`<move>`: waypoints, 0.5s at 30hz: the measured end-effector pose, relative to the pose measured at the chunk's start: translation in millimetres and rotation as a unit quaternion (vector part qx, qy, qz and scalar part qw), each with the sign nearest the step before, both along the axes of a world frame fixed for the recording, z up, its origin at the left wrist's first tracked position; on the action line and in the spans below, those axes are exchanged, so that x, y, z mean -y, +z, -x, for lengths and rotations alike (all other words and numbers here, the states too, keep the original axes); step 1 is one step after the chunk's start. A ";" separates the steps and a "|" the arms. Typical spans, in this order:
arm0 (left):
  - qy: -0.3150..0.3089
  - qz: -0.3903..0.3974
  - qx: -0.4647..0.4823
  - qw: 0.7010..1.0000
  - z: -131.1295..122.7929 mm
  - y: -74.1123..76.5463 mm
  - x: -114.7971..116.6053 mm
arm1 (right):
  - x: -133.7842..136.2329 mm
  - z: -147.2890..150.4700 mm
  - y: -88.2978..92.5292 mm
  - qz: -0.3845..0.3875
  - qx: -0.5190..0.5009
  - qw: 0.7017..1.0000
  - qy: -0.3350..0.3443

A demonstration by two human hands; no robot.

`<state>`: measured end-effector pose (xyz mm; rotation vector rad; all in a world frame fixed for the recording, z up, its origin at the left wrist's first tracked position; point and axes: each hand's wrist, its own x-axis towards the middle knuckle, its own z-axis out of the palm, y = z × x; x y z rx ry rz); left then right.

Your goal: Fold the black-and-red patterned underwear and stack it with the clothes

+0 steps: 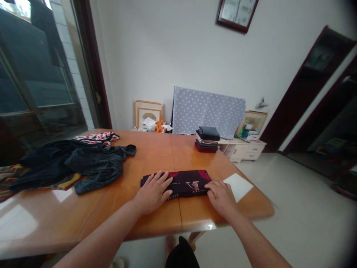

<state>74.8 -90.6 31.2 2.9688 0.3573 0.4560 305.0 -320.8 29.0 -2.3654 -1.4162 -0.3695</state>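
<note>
Folded dark garment (182, 184) with red print and pale lettering lies on the near part of a honey-toned wooden table (145, 156), its long axis running crosswise between the person's two hands. Left hand (153, 192) rests flat on the garment's left end, its fingers spread, open and pressing rather than gripping. Right hand (221, 198) sits on the right end, its fingers slightly curled over the fold; from this angle it may be pinching the edge, though it looks more like plain contact. White sheet of paper (238, 187) lies just beside the right hand. Farther along sits a stack of folded clothes (208, 139); to the left, a crumpled black jacket (95, 165) lies over a striped cloth (11, 178), with a red-and-white cloth (97, 137) behind it.
</note>
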 end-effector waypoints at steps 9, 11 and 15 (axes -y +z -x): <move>0.029 -0.025 -0.003 0.999 -6.7 -6.7 -3.0 | -77.0 54.6 36.3 -0.034 -0.037 0.997 0.062; 0.035 -0.030 -0.006 0.999 -7.0 -9.7 -5.4 | -91.7 63.4 28.9 0.033 -0.065 0.994 0.080; 0.042 -0.028 -0.001 0.999 -6.7 -13.6 -8.0 | -93.5 52.9 6.8 0.114 -0.116 0.985 0.057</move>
